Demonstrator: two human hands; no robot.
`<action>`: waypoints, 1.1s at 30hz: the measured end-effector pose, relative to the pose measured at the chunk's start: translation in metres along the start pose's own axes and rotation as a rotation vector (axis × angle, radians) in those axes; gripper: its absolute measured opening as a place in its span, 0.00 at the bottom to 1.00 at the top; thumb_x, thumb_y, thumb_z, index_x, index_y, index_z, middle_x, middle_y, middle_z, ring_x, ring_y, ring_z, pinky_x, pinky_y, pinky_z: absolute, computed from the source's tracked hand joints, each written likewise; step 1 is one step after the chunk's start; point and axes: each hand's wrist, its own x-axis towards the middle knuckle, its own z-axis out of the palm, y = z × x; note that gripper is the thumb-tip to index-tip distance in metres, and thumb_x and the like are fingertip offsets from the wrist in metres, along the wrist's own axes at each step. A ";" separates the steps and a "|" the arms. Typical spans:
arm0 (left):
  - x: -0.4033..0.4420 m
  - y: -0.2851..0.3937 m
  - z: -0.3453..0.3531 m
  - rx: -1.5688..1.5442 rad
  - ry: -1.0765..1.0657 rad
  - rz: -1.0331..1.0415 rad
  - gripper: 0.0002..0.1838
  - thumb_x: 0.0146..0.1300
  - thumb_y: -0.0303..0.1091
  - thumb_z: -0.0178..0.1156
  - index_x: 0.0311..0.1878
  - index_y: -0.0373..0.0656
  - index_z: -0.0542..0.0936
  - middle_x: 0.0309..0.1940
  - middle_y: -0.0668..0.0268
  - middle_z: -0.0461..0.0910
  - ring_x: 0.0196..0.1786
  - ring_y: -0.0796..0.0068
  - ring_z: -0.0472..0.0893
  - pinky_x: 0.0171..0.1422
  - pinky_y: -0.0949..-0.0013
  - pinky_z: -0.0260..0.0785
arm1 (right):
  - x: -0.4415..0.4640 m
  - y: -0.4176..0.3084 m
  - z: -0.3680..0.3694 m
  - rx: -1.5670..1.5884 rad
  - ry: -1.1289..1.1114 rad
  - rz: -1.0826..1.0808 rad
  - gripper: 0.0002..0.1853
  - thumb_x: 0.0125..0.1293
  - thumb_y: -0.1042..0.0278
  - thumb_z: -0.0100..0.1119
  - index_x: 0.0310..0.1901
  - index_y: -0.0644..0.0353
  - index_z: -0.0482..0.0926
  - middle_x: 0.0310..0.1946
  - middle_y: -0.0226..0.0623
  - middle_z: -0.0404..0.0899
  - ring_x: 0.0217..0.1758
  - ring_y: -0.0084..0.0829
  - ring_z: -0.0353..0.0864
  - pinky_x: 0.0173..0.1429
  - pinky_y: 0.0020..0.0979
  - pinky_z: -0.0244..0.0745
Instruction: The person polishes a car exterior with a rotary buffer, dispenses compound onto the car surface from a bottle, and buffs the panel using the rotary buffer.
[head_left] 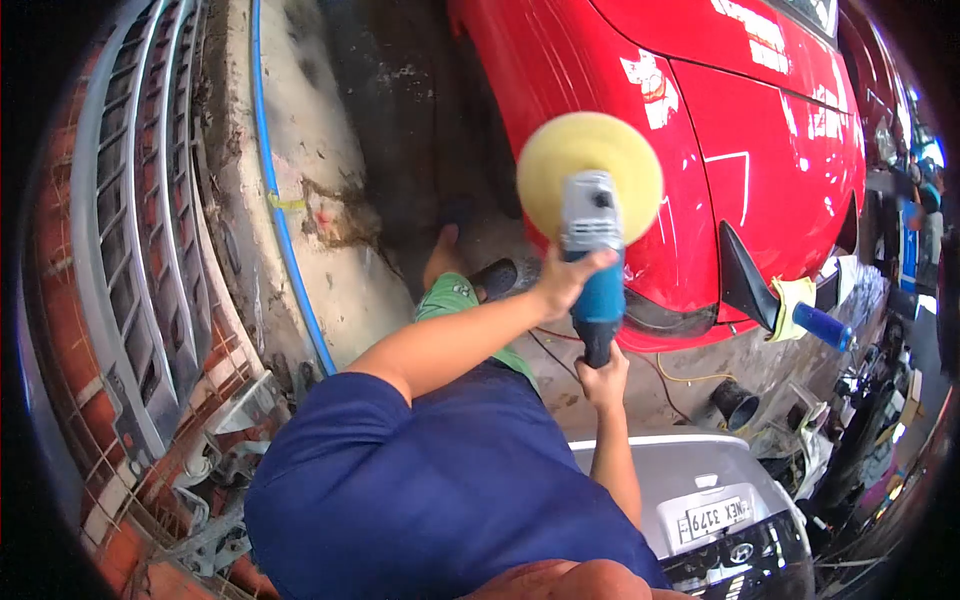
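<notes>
Both my hands are on a teal car polisher (601,285) with a grey metal head and a round yellow foam pad (590,150). Near the polisher's head, my left hand (570,280) wraps round the front of the body. At the back end, my right hand (604,378) grips the dark rear handle. Blurred at its rim, the pad overlaps the side of the red car (640,90) in view; whether it touches the paint I cannot tell. The trigger is hidden under my right hand.
A silver car (640,470) stands close behind my right arm. A yellow cloth (791,308) and a blue bottle (823,327) are by the red car. A cable (665,385) lies on the floor. A blue hose (272,190) and a grille (140,220) are on the left.
</notes>
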 end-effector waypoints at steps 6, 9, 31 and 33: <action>0.009 -0.007 -0.101 -0.254 0.003 -0.070 0.33 0.62 0.54 0.77 0.64 0.48 0.78 0.50 0.67 0.83 0.54 0.71 0.85 0.64 0.57 0.80 | 0.031 0.007 0.033 -0.308 -0.137 -0.041 0.33 0.50 0.61 0.74 0.61 0.55 0.82 0.37 0.60 0.88 0.44 0.60 0.89 0.52 0.55 0.83; 0.005 -0.013 -0.132 -0.287 0.043 -0.098 0.37 0.63 0.61 0.74 0.67 0.49 0.77 0.56 0.65 0.83 0.59 0.66 0.84 0.70 0.51 0.77 | 0.040 -0.001 0.043 -0.449 -0.222 0.016 0.36 0.51 0.59 0.73 0.66 0.48 0.82 0.40 0.58 0.89 0.46 0.58 0.90 0.56 0.54 0.84; -0.036 -0.043 -0.015 0.243 -0.140 -0.213 0.40 0.62 0.45 0.76 0.75 0.45 0.72 0.61 0.62 0.80 0.64 0.65 0.80 0.72 0.50 0.73 | -0.060 0.085 0.028 0.019 0.049 0.141 0.28 0.46 0.64 0.75 0.54 0.59 0.84 0.34 0.56 0.88 0.40 0.59 0.90 0.48 0.51 0.83; -0.038 -0.027 -0.056 0.130 -0.133 -0.363 0.43 0.62 0.48 0.76 0.77 0.45 0.69 0.66 0.59 0.77 0.69 0.59 0.78 0.75 0.44 0.71 | -0.047 0.089 0.031 -0.107 -0.029 0.080 0.28 0.47 0.63 0.74 0.55 0.55 0.85 0.35 0.55 0.89 0.41 0.58 0.90 0.50 0.52 0.83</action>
